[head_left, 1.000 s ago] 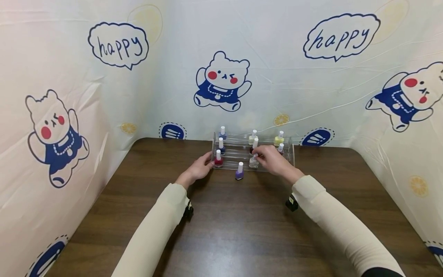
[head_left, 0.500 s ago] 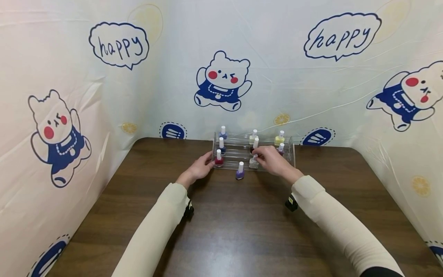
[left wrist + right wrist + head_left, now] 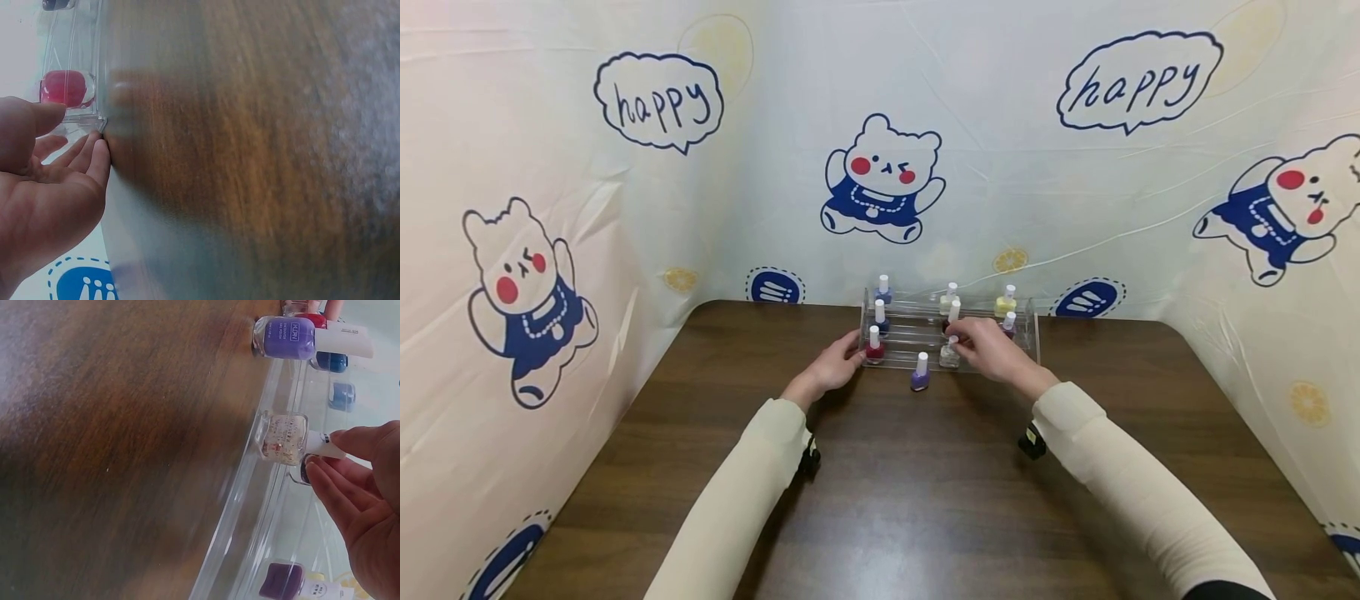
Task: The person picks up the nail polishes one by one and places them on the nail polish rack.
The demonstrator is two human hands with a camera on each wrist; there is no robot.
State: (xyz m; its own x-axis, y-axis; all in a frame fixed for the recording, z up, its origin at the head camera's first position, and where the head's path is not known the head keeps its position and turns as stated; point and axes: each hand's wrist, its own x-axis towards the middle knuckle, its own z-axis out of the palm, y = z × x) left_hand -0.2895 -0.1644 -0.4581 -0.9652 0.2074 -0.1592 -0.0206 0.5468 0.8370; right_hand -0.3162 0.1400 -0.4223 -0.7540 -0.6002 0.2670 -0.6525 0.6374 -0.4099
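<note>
In the head view a clear tiered display rack [image 3: 902, 361] stands at the back of the table. My left hand [image 3: 832, 364] holds its left end; in the left wrist view the thumb lies by the red nail polish bottle [image 3: 65, 88] and the fingertips touch the rack's corner. My right hand [image 3: 992, 347] pinches the white cap of a clear glitter nail polish bottle [image 3: 284, 439], upright on the front tier. A purple nail polish bottle [image 3: 920, 380] stands on the table just before the rack.
Further bottles stand on the rack: dark blue [image 3: 882, 323], lighter blue [image 3: 883, 294], pale [image 3: 949, 303], yellow [image 3: 1004, 305] and dark purple [image 3: 282, 580]. A dark one is partly hidden behind the right hand. A printed curtain [image 3: 880, 67] rises behind the wooden table [image 3: 895, 500].
</note>
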